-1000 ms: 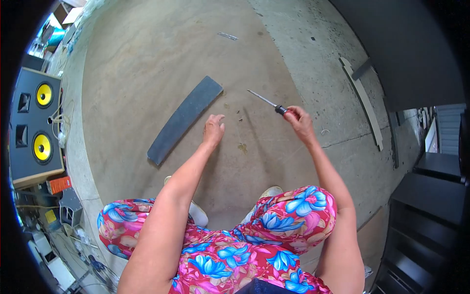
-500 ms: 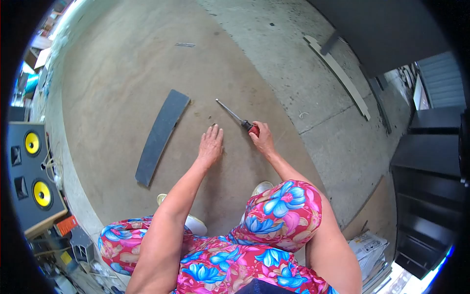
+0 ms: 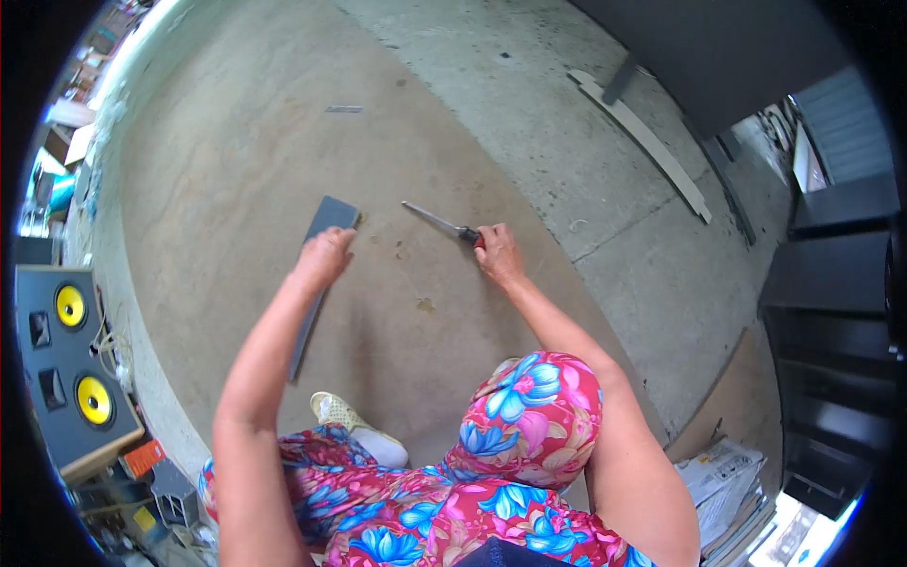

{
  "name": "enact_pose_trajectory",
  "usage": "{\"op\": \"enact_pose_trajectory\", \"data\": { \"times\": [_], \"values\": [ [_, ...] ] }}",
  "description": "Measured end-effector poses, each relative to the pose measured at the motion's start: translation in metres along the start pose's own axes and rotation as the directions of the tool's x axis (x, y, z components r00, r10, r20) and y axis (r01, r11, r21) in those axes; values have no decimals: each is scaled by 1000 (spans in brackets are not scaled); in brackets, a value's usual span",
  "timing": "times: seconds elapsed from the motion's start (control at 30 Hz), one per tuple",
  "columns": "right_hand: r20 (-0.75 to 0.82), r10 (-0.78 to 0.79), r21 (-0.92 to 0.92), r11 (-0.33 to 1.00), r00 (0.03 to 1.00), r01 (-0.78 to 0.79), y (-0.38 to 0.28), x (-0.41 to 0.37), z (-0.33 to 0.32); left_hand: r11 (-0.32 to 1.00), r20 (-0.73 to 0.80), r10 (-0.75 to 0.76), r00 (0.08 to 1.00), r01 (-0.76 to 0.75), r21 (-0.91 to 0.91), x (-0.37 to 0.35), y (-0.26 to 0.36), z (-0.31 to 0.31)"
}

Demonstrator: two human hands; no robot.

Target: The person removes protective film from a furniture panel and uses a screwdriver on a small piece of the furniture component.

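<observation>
A long dark grey board (image 3: 331, 211) lies on the brown sheet, slightly curved and slanting up to the right. Over its upper part is my left hand (image 3: 326, 253), fingers curled in; whether they grip the board or some small piece is hidden. My left forearm covers much of the board's lower part. To the right, my right hand (image 3: 499, 255) is closed round the black and red handle of a screwdriver (image 3: 435, 219). Its metal shaft points up and left, away from me, low over the sheet.
Brown sheeting (image 3: 217, 161) covers the floor under the work. A thin grey strip (image 3: 344, 109) lies farther out. Across the concrete at right is a long pale slat (image 3: 652, 146), near large dark panels (image 3: 746, 57). A speaker cabinet (image 3: 71, 364) with yellow cones stands at left.
My left hand has moved left from the bare sheet onto the dark board, its fingers curling. The board seems shifted slightly right. My right hand still holds the screwdriver; the view has shifted a little.
</observation>
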State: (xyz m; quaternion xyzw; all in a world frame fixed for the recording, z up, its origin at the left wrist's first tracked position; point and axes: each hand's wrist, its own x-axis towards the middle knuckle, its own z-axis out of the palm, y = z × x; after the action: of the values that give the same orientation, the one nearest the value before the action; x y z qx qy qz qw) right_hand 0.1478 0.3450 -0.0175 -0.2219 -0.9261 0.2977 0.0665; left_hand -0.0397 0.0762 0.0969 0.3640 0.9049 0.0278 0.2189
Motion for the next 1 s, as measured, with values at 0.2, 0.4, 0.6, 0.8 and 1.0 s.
{"op": "enact_pose_trajectory", "data": {
  "times": [0.2, 0.4, 0.6, 0.8, 1.0],
  "values": [
    [106, -11, -126, 992, 994, 24, -1, 1, -17, 955, -136, -254, 958, 271, 124, -59, -118, -92],
    [197, 10, -245, 969, 980, 39, 5, -8, -33, 890, -31, -398, 917, 394, 232, -111, -191, -71],
    [396, 111, -332, 943, 912, 30, -11, -4, -62, 956, 115, -292, 949, 285, 77, -73, -194, 2],
    [410, 162, -434, 900, 898, 36, -61, 5, -60, 986, 11, -67, 998, 68, -153, -28, -134, -9],
    [511, -56, -333, 907, 858, 257, -114, -17, -50, 961, -43, 31, 999, -41, -274, -12, -131, -13]
  ]
}}
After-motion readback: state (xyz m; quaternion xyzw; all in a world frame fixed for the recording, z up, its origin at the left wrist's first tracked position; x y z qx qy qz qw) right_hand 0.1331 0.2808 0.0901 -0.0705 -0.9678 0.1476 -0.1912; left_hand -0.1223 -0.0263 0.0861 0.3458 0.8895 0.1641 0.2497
